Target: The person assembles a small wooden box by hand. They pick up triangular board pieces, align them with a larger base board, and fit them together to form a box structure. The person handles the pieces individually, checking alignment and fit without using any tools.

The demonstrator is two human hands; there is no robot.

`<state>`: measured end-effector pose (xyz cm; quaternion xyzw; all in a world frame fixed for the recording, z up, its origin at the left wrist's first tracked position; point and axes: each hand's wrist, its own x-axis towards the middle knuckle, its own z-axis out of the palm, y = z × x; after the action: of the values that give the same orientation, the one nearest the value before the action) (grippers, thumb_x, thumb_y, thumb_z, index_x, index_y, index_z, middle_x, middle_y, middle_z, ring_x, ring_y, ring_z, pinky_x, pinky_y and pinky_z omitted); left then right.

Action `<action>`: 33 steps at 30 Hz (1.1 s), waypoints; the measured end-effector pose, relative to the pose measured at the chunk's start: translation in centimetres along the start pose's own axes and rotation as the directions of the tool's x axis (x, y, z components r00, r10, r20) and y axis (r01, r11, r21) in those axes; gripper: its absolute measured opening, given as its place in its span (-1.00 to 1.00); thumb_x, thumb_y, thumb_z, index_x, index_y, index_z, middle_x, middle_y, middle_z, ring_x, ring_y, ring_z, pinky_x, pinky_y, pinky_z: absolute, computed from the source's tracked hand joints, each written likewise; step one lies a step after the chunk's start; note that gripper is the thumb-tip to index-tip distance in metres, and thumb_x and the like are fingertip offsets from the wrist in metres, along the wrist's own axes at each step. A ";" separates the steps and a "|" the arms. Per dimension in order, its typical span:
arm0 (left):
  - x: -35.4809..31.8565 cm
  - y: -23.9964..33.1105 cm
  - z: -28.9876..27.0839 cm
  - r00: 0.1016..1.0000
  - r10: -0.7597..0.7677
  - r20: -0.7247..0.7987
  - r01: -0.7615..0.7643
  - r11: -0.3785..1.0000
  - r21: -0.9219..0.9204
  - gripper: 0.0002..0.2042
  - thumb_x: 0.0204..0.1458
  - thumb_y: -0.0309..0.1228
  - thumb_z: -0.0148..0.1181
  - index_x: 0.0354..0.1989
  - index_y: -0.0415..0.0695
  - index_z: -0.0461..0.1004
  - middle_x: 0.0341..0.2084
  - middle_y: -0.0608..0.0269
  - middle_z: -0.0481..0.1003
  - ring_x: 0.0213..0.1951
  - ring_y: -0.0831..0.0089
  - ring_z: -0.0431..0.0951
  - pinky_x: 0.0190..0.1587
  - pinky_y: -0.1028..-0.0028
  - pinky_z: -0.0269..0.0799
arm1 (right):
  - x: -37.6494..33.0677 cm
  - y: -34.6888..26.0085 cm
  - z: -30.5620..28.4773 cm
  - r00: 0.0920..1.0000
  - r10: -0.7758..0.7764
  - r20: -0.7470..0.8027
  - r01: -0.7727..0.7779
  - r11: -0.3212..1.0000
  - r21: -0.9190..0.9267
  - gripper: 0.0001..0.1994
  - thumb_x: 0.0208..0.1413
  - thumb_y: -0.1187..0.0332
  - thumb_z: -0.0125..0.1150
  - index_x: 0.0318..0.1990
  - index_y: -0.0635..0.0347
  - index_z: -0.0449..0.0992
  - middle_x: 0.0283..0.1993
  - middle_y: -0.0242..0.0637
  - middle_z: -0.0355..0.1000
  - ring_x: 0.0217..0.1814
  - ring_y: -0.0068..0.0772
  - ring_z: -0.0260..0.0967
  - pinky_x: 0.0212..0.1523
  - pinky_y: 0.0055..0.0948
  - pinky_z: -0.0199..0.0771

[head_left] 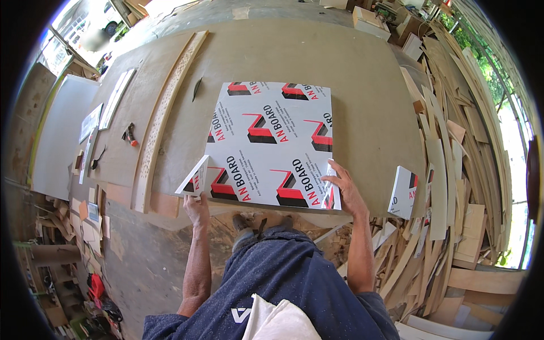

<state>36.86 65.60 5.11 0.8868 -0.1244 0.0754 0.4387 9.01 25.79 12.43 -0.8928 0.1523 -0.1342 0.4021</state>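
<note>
A white printed board (266,130) with red and black shapes lies flat on the large work table, close to its near edge. At the board's near left corner, my left hand (196,212) pinches a small triangular board piece (193,179) that stands tilted against the corner. My right hand (349,192) is at the near right corner, thumb and fingers closed around a narrow printed board piece (330,194). How far either piece touches the big board is hard to make out.
A long perforated wooden strip (164,113) lies left of the board, with red-handled pliers (130,135) beyond it. A dark thin blade-like thing (196,89) is near its far end. A printed offcut (403,191) rests at the table's right edge, beside stacked timber strips (453,113).
</note>
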 end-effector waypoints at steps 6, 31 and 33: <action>0.4 -2.1 -0.3 1.000 0.021 -0.015 -0.019 0.994 0.107 -0.74 -0.01 -0.61 0.32 -0.10 -0.33 0.58 -0.13 -0.02 0.57 -0.10 0.04 0.60 -0.09 0.19 0.55 | -2.6 0.6 1.4 0.983 -0.080 -0.163 0.083 0.996 0.015 -0.12 -0.01 0.39 0.47 0.48 0.21 0.15 0.57 0.04 0.03 0.66 0.03 -0.13 0.56 -0.10 -0.03; -0.5 5.0 -0.9 0.896 -0.027 0.443 0.368 0.604 -0.707 -0.79 0.30 -0.45 0.16 0.04 -0.26 0.50 -0.10 0.10 0.64 -0.16 0.40 0.67 -0.06 0.36 0.62 | -1.5 -7.5 7.8 0.764 0.475 -0.437 -0.210 0.823 0.528 -0.66 0.28 0.34 0.27 0.12 0.31 0.47 -0.15 -0.32 0.52 -0.11 -0.55 0.46 -0.10 -0.42 0.53; -2.2 5.5 1.1 0.853 -0.060 0.518 0.480 0.480 -0.734 -0.76 0.30 -0.48 0.17 0.07 -0.29 0.47 -0.10 0.05 0.63 -0.15 0.33 0.68 -0.02 0.32 0.64 | 0.9 -11.1 8.0 0.770 0.201 -0.606 -0.121 0.978 0.170 -0.51 0.12 0.45 0.28 0.25 0.23 0.45 -0.02 -0.21 0.47 -0.10 -0.28 0.52 -0.07 -0.28 0.57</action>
<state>33.19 61.81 8.11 0.5625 -0.0914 -0.2612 0.7791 14.57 37.87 15.86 -0.7566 0.3434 -0.3940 0.3929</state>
